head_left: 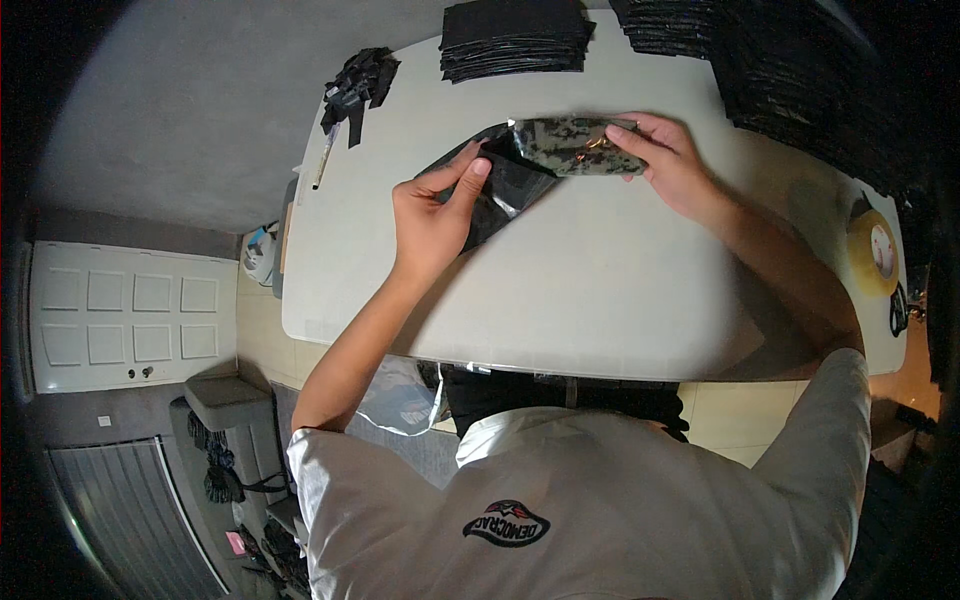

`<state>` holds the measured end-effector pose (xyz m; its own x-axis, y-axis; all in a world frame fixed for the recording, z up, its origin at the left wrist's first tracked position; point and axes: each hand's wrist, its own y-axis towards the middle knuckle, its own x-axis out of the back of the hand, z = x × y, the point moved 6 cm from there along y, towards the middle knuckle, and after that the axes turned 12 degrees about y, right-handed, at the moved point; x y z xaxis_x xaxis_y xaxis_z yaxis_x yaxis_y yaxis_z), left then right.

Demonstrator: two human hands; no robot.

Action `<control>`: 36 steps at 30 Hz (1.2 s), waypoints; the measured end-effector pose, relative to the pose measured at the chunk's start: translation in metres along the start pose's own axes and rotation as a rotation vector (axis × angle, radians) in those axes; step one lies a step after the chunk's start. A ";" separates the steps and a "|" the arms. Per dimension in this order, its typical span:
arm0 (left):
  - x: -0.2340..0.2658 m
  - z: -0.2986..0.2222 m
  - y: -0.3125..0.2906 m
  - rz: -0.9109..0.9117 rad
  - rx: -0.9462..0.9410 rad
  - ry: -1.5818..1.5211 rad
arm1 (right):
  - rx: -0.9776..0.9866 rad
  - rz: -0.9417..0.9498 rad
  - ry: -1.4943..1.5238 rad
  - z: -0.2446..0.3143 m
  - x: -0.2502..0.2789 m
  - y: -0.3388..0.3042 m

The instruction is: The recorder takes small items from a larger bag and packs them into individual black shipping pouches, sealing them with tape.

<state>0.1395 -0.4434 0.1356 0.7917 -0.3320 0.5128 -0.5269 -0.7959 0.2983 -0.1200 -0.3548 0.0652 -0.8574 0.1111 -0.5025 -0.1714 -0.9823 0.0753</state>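
Note:
Above the white table [560, 290], my left hand [440, 205] pinches the edge of a black plastic bag [505, 192] between thumb and fingers. The bag hangs tilted, its glossy side catching light. My right hand [665, 160] grips the right end of a flat camouflage-patterned packet [565, 146] in shiny clear wrapping, thumb on top. The packet's left end meets the mouth of the black bag; whether it is inside cannot be told.
Stacks of flat black bags [515, 40] lie at the far edge, with more stacks [790, 90] at the far right. Crumpled black strips [360, 85] and a pen-like stick [324, 160] sit far left. A tape roll [875, 252] and scissors [898, 310] lie near the right edge.

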 end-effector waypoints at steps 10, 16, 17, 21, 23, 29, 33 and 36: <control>-0.009 -0.017 0.013 0.076 -0.184 0.107 | 0.242 0.122 -0.528 0.009 -0.032 -0.019; -0.028 -0.044 0.014 0.127 -0.351 0.285 | 0.684 0.210 -0.820 0.038 -0.054 -0.032; -0.030 -0.047 0.018 0.109 -0.354 0.274 | 0.763 0.234 -0.860 0.040 -0.057 -0.036; -0.029 -0.041 0.025 0.069 -0.172 0.174 | 0.811 0.157 -0.889 0.042 -0.058 -0.038; -0.030 -0.046 0.025 0.045 -0.267 0.218 | 0.568 0.055 -0.736 0.031 -0.045 -0.029; -0.048 -0.085 0.000 0.024 -0.803 0.567 | 0.284 -0.083 -0.302 0.002 -0.019 -0.018; -0.051 -0.090 0.008 0.046 -0.726 0.439 | 0.405 0.043 -0.615 0.021 -0.033 -0.032; -0.051 -0.087 0.021 0.114 -0.496 0.238 | 0.766 0.134 -0.792 0.030 -0.048 -0.043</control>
<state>0.0613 -0.3989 0.1855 0.6602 -0.2326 0.7142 -0.7325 -0.4094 0.5438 -0.0860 -0.3135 0.1121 -0.9123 0.3446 0.2213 -0.0745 -0.6711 0.7376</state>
